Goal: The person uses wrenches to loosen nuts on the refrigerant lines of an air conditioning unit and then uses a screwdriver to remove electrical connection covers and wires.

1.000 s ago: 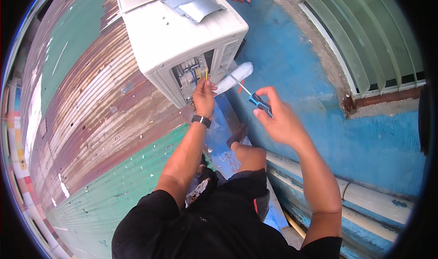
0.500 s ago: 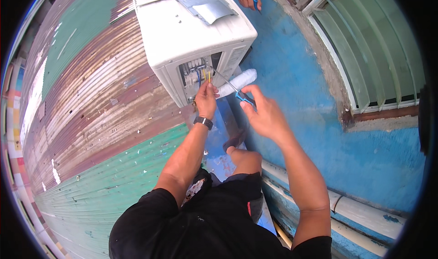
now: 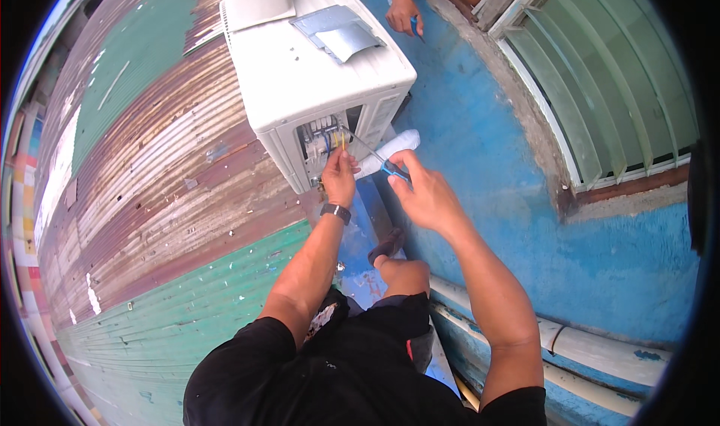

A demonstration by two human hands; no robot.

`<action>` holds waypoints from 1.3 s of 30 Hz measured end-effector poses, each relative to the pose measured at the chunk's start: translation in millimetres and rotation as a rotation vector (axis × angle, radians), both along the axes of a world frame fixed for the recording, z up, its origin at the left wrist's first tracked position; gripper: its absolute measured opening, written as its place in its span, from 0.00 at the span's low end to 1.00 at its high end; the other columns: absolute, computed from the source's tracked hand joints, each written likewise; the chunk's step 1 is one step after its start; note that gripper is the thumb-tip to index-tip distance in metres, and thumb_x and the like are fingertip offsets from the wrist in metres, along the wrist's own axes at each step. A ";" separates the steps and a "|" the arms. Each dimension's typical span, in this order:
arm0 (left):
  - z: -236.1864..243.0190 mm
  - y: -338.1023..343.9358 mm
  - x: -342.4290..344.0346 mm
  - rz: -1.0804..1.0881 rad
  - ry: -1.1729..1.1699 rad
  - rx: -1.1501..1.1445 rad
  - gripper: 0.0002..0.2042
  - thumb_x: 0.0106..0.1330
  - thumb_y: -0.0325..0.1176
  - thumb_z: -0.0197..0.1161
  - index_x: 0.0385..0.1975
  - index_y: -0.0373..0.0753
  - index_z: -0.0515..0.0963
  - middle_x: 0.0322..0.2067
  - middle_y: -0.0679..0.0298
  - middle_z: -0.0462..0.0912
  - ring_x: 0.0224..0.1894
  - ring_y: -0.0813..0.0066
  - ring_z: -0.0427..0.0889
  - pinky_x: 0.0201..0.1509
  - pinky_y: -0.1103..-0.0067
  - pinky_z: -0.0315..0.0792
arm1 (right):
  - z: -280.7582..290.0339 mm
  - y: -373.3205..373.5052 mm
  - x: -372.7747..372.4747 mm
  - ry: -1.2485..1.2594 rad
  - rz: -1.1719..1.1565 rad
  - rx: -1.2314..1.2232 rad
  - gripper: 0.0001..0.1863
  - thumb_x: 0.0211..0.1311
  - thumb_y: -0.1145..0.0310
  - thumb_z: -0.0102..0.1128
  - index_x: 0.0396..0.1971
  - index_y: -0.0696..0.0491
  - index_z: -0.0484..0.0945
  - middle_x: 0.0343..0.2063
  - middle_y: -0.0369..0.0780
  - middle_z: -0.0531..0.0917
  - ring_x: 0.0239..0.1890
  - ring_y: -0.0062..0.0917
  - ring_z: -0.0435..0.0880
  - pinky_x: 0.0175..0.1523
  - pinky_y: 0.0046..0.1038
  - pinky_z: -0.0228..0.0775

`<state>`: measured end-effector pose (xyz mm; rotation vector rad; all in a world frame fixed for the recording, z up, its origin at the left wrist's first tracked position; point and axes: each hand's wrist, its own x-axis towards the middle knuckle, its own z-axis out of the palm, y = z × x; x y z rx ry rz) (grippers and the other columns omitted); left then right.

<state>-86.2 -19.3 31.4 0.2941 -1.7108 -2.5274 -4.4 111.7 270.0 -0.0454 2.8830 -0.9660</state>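
In front of me stands a white outdoor air-conditioner unit (image 3: 315, 66) with its wiring opening (image 3: 321, 137) uncovered, showing a terminal block and blue and yellow wires. Fingertips of my left hand (image 3: 339, 180) pinch a yellow wire (image 3: 343, 142) just below the terminals. My right hand (image 3: 431, 193) is closed on a screwdriver (image 3: 391, 169) with a blue and black handle. Its metal shaft slants up and left, and the tip reaches the terminal area; exact contact is too small to make out. A white wrapped pipe (image 3: 397, 148) runs behind the screwdriver.
Loose sheet-metal covers (image 3: 341, 36) lie on top of the unit. Another person's hand (image 3: 405, 15) holds a small blue-handled tool by the blue wall (image 3: 480, 118). A louvred window (image 3: 600, 88) is at right; corrugated roofing (image 3: 165, 171) spreads at left. Pipes (image 3: 592, 351) run lower right.
The view has shifted slightly, so the unit sits a little lower. My right hand has tilted slightly with the screwdriver. My left hand keeps its pinch on the yellow wire.
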 end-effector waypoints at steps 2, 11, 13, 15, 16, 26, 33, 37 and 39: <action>-1.6 -0.9 0.3 0.011 0.019 -0.018 0.15 0.78 0.37 0.56 0.57 0.37 0.78 0.33 0.65 0.80 0.34 0.80 0.81 0.38 0.80 0.82 | 0.0 -1.2 -0.9 0.003 0.002 0.004 0.16 0.68 0.64 0.57 0.52 0.49 0.67 0.40 0.51 0.86 0.43 0.56 0.83 0.45 0.54 0.72; -1.0 -1.1 1.0 -0.003 0.022 0.015 0.16 0.77 0.38 0.56 0.58 0.36 0.78 0.34 0.64 0.80 0.34 0.79 0.81 0.40 0.78 0.83 | 2.5 -3.0 0.6 -0.057 -0.021 0.000 0.16 0.69 0.64 0.57 0.52 0.49 0.67 0.41 0.51 0.85 0.44 0.56 0.82 0.45 0.54 0.72; -1.2 -1.7 0.8 -0.003 0.020 0.030 0.16 0.77 0.38 0.56 0.58 0.36 0.77 0.34 0.64 0.80 0.35 0.79 0.81 0.40 0.78 0.84 | 7.6 -6.1 0.0 -0.074 -0.029 0.003 0.16 0.69 0.64 0.57 0.52 0.50 0.67 0.41 0.52 0.85 0.44 0.57 0.82 0.46 0.54 0.71; -0.8 -1.5 1.1 -0.006 0.018 0.044 0.16 0.77 0.38 0.57 0.58 0.36 0.77 0.34 0.64 0.80 0.35 0.78 0.81 0.40 0.78 0.84 | 7.2 -5.8 -0.9 -0.091 -0.041 0.005 0.16 0.69 0.65 0.56 0.52 0.50 0.67 0.41 0.53 0.85 0.44 0.58 0.81 0.46 0.55 0.71; -0.3 -0.9 1.2 -0.001 0.027 0.054 0.16 0.77 0.38 0.56 0.58 0.35 0.77 0.34 0.64 0.80 0.35 0.78 0.81 0.40 0.78 0.84 | 1.7 -3.5 -2.2 -0.074 -0.038 -0.008 0.15 0.70 0.64 0.56 0.52 0.50 0.67 0.41 0.53 0.85 0.42 0.55 0.83 0.45 0.52 0.73; 0.1 -3.0 1.0 0.005 0.027 0.081 0.16 0.77 0.37 0.56 0.57 0.34 0.77 0.34 0.64 0.80 0.36 0.78 0.81 0.41 0.77 0.84 | 14.2 -9.1 -17.7 -0.520 -0.395 -0.718 0.15 0.74 0.61 0.53 0.54 0.50 0.69 0.29 0.41 0.79 0.18 0.17 0.70 0.19 0.20 0.56; -0.8 -0.3 -0.4 0.008 0.009 0.101 0.16 0.77 0.37 0.57 0.56 0.34 0.78 0.34 0.64 0.80 0.35 0.78 0.81 0.40 0.77 0.84 | 9.3 5.1 -22.2 -0.591 -0.470 -1.173 0.11 0.74 0.64 0.51 0.48 0.54 0.72 0.29 0.42 0.81 0.18 0.18 0.70 0.16 0.19 0.54; -0.5 2.5 -1.3 0.014 0.004 0.101 0.16 0.77 0.38 0.58 0.57 0.35 0.78 0.34 0.64 0.81 0.35 0.78 0.81 0.39 0.77 0.84 | 1.7 11.9 -25.2 -0.679 -0.461 -1.363 0.11 0.73 0.64 0.49 0.45 0.56 0.72 0.30 0.44 0.81 0.18 0.19 0.70 0.16 0.19 0.56; -0.5 3.7 -1.6 0.014 0.001 0.085 0.16 0.77 0.38 0.58 0.57 0.35 0.78 0.34 0.63 0.81 0.34 0.78 0.81 0.38 0.77 0.84 | 1.7 9.8 -23.8 -0.701 -0.465 -1.397 0.11 0.73 0.64 0.49 0.44 0.56 0.73 0.30 0.45 0.81 0.18 0.20 0.70 0.16 0.19 0.56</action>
